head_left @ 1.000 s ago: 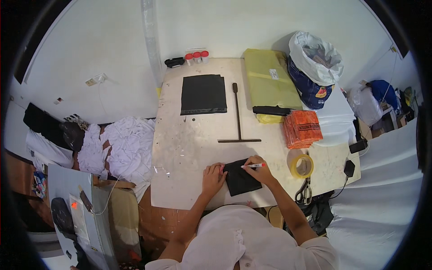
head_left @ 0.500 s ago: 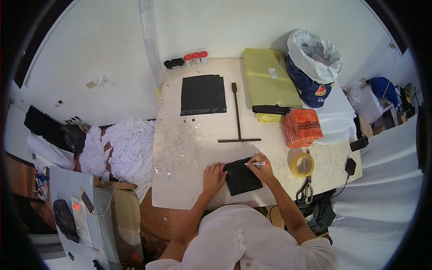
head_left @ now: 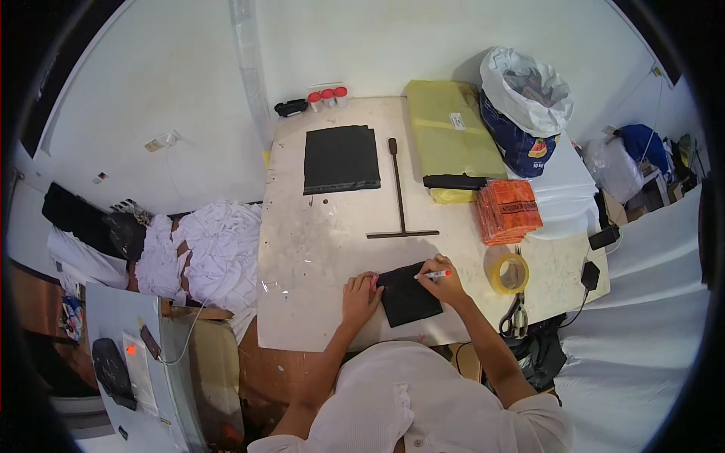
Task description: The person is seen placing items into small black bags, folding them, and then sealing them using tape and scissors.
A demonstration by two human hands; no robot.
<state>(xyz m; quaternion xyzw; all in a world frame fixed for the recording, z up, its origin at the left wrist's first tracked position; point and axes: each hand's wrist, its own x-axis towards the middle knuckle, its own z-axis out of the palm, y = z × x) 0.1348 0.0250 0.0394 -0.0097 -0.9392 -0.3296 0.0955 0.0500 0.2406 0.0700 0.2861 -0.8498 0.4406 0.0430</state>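
Gripping a marker [head_left: 436, 274] in our right hand [head_left: 444, 287], we're probably mid-marking the black packet [head_left: 408, 306]; can't tell left hand's [head_left: 359, 303] grip or finished marks.

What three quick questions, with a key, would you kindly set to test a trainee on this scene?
1. What does the person's right hand hold?
2. True or false: the roll of tape lies to the right of the black packet between the hands.
3. How many red-lidded jars stand at the back of the table? A) two B) three C) five

Key: 1. A pen. 2. True. 3. B.
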